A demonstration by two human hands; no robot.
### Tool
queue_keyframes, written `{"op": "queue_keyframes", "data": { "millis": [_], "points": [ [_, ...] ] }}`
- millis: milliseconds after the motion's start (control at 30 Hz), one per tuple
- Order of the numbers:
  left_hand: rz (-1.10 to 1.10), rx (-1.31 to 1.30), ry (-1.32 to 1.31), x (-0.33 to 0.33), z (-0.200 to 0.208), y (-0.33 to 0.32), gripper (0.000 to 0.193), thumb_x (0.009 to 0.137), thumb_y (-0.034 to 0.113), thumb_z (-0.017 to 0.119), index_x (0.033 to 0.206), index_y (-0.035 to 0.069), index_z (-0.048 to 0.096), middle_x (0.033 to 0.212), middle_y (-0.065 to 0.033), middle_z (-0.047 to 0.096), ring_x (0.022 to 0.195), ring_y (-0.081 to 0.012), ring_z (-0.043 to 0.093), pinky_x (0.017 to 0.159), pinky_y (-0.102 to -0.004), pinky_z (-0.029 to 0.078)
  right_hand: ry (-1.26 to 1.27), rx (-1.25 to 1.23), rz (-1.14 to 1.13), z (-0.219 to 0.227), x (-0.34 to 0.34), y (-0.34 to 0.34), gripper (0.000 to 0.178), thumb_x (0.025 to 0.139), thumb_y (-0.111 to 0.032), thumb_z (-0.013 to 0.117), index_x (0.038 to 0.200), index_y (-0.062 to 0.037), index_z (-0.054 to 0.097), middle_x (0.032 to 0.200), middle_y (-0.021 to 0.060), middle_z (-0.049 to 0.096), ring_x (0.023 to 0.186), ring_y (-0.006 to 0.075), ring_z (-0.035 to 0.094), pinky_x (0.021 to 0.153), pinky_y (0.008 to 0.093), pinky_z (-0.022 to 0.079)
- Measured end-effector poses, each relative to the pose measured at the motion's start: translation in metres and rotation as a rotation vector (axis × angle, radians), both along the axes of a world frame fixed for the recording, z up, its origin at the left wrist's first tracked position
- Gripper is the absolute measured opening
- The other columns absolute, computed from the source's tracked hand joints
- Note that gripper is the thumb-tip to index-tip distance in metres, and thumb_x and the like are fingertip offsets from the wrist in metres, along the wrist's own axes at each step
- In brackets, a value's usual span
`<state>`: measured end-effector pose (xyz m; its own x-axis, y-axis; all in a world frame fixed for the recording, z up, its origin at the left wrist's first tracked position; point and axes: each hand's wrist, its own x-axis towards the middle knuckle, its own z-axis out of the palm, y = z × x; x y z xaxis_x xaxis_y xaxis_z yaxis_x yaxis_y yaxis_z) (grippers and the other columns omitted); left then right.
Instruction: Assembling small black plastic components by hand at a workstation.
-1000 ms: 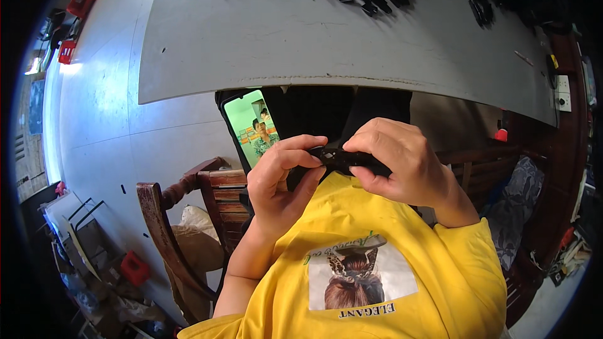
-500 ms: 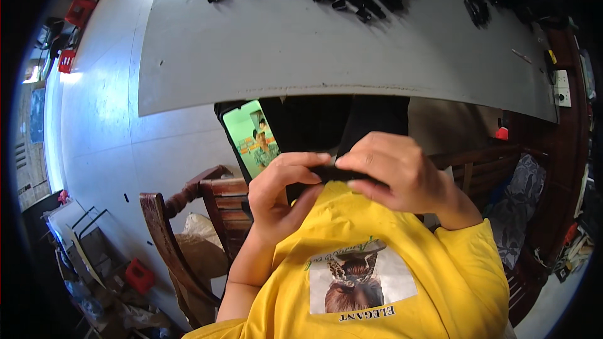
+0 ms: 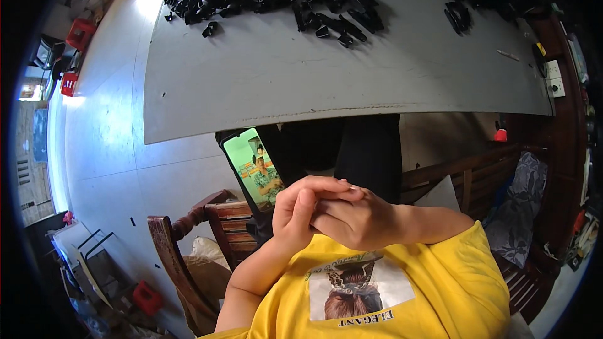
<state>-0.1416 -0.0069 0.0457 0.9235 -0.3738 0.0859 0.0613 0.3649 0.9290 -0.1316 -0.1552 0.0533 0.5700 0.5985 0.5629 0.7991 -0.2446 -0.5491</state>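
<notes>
A lit phone (image 3: 254, 166) is near a wooden armrest (image 3: 188, 221), and grey patterned cloth (image 3: 512, 220) is on the bench (image 3: 467, 183) at right.

Wears a bright yellow T-shirt (image 3: 440, 295), loose and creased, with short sleeves (image 3: 482, 242). Bears a pale rectangular print (image 3: 361, 292) of brown hair and a spotted bow. Carries green script (image 3: 342, 258) on the side toward the counter's (image 3: 207, 88) near edge, dark block letters (image 3: 365, 319) opposite. Leaves left hand (image 3: 292, 213) and right hand (image 3: 342, 220) bare. Has black trousers (image 3: 370, 150), visible up to that edge.
</notes>
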Motion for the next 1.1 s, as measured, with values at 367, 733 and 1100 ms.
{"op": "queue_keyframes", "data": {
  "millis": [367,733,1100],
  "points": [
    [0.404,0.685,-0.495,0.133,-0.022,-0.015,0.019,0.085,0.006,0.058,0.104,0.005,0.062,0.105,-0.0103,0.061,0.097,-0.0251,0.06,0.08,-0.0341,0.048,0.132,-0.146,-0.615,-0.014,0.143,-0.079,0.037,0.072,-0.006,0.072,0.104,-0.0115,0.055,0.088,0.0077,0.065,0.08,0.0265,0.065,0.07,0.0344,0.05],
    [0.435,1.247,-0.677,0.193,-0.039,-0.027,0.011,0.077,0.01,0.067,0.086,0.01,0.06,0.095,-0.0043,0.057,0.091,-0.0243,0.059,0.07,-0.036,0.05,-0.3,-0.574,-0.394,-0.032,0.213,-0.087,0.017,0.074,-0.003,0.058,0.085,-0.014,0.064,0.071,0.0033,0.061,0.076,0.0222,0.062,0.066,0.0357,0.052],
    [0.394,0.513,-0.364,0.099,-0.009,0.017,0.015,0.075,-0.011,0.065,0.086,-0.002,0.062,0.092,-0.01,0.065,0.078,-0.0164,0.065,0.071,-0.0252,0.054,-0.05,-0.292,-0.345,-0.001,0.113,-0.063,0.026,0.075,0.003,0.064,0.098,-0.0038,0.054,0.097,0.0109,0.06,0.085,0.0292,0.062,0.074,0.0351,0.052]
  ]
}}
